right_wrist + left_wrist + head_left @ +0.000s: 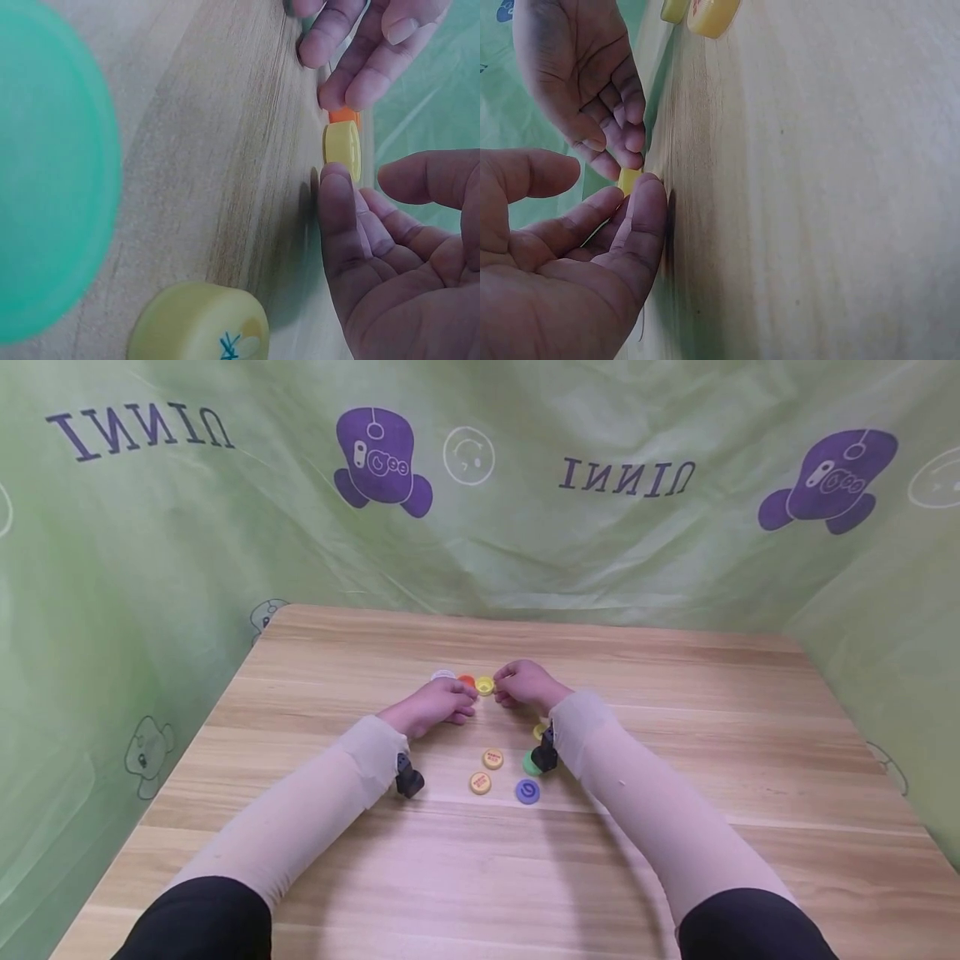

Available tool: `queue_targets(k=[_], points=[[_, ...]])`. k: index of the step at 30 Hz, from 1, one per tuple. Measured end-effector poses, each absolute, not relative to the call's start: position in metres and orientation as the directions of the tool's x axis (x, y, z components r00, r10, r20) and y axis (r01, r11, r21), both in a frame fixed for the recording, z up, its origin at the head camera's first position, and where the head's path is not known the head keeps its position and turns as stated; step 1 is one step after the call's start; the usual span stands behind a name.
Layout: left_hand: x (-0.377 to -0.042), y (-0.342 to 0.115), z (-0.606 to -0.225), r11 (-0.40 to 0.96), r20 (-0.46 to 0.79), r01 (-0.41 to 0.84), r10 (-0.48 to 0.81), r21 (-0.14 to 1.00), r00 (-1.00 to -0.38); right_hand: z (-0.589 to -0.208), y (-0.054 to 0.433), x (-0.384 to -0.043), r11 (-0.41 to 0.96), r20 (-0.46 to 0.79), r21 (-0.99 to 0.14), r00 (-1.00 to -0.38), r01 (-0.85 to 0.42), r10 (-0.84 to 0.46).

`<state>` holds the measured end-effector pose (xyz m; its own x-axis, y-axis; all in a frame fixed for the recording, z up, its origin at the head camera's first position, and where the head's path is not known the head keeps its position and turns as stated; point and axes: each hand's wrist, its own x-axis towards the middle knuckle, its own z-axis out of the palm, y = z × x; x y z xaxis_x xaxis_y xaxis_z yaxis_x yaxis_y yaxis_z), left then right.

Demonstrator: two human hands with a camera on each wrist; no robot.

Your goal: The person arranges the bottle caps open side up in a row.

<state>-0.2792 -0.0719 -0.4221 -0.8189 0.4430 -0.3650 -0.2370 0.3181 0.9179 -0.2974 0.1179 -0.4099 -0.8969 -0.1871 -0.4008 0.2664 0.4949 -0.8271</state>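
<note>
A row of bottle caps lies at the far middle of the table: a whitish one (442,674), an orange one (467,680) and a yellow one (484,686). My left hand (437,703) is at the orange cap, fingers extended and partly covering it, thumb held apart. From the other side, my right hand (529,683) has its fingertips right at the edge of the yellow cap. In the right wrist view, this yellow cap (343,144) stands between both hands' fingertips, and the right thumb is away from it.
Nearer on the wooden table (300,827) lie two cream caps with red print (492,758), a blue cap (528,791) and a green cap (531,764). A pale yellow cap (199,322) with a blue mark is beneath the right forearm. A green printed curtain (510,560) hangs behind.
</note>
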Motion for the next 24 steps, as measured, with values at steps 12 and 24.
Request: queue_targets(k=[12, 24], points=[[-0.272, -0.060, -0.416, 0.335, -0.341, -0.187, 0.495, 0.923, -0.799, -0.404, 0.150, -0.292, 0.526, -0.383, -0.823, -0.893, 0.213, -0.236], [-0.257, -0.025, -0.410, 0.492, -0.289, 0.024, 0.550, 0.870, -0.784, -0.401, 0.205, -0.274, 0.649, -0.445, -0.747, -0.834, 0.144, -0.327]])
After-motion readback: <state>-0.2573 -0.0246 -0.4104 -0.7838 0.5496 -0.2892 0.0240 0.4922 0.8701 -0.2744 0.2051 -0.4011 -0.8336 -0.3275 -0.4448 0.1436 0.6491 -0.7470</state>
